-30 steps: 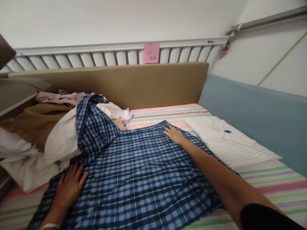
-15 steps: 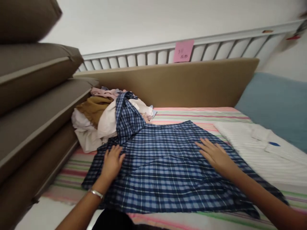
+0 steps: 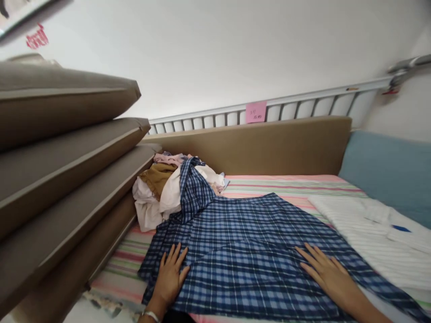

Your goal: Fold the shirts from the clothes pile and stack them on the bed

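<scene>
The left hand (image 3: 171, 276) and the right hand (image 3: 332, 279) are resting with fingers apart. Under and between these fingers, a blue plaid garment (image 3: 242, 255) is lying spread; beyond the left fingers, one part is draping over a clothes pile (image 3: 171, 195).

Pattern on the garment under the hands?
The garment is plaid: navy and lighter blue checks crossed by thin white lines. Best seen in the head view.
</scene>
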Demonstrator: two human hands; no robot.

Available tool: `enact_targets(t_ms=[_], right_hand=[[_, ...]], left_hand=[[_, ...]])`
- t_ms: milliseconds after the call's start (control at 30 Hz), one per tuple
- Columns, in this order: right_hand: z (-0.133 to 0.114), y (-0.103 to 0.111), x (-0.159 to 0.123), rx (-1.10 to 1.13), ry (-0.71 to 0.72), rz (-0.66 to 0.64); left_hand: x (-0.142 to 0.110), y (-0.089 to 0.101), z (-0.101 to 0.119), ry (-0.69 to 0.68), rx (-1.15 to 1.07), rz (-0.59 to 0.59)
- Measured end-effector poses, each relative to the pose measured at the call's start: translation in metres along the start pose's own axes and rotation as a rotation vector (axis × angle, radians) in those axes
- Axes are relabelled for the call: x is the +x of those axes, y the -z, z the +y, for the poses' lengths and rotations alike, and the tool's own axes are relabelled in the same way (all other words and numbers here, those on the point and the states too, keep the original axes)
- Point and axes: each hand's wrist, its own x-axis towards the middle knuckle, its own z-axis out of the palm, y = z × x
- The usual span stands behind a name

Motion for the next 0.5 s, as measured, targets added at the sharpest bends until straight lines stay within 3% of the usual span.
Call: enact_targets(t_ms=[100, 200, 300, 367, 500], right_hand=[[0.003, -0.007, 0.0, 0.017, -0.005, 0.061], [0.004, -0.013, 0.001, 0.068, 0.02, 0.097], [-0.001, -0.008, 0.002, 0.114, 0.001, 0.054], [-0.006, 0.002, 0.001, 0.141, -0.058, -0.013], [-0.014, 0.035, 0.007, 0.217, -0.153, -0.131]], left_hand=[[0.007, 0.009, 0.004, 0.046, -0.051, -0.018], [0.037, 0.04, 0.009, 0.085, -0.196, 0.105], [0.097, 0.087, 0.018, 0.154, -0.352, 0.269], [0.146, 0.114, 0.025, 0.212, -0.366, 0.307], [0.238, 0.142, 0.029, 0.304, -0.318, 0.341]])
